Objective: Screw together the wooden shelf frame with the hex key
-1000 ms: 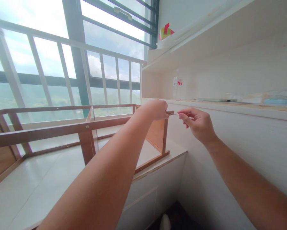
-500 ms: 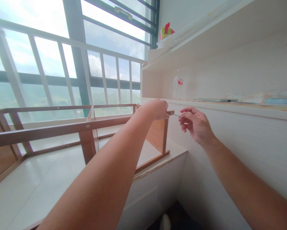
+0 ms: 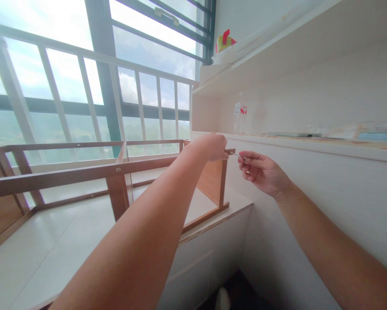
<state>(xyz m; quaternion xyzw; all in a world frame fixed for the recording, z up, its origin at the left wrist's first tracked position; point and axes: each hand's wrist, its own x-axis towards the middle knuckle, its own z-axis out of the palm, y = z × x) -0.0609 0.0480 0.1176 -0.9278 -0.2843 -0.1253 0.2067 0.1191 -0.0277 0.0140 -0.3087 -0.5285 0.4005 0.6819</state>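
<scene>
A brown wooden frame (image 3: 67, 172) lies along the white window ledge, with bolt heads showing in its rails. My left hand (image 3: 214, 147) is closed around the frame's far right corner, its fingertips beside the end of a thin metal hex key (image 3: 234, 153). The other end of that key is pinched between the thumb and fingers of my right hand (image 3: 260, 170), just right of the corner. Exactly how the key's tip meets the wood is hidden by my left fingers.
A white railing (image 3: 157, 92) and dark-framed windows stand behind the frame. To the right is a white wall with a shelf (image 3: 293, 140) holding a clear bottle (image 3: 237, 116) and flat items. A red and yellow package (image 3: 225, 42) sits higher up. The ledge edge (image 3: 213, 221) drops toward the floor.
My right hand has turned and shifted slightly left, its fingers now closer to my left hand along the hex key. My left hand and the frame have stayed put.
</scene>
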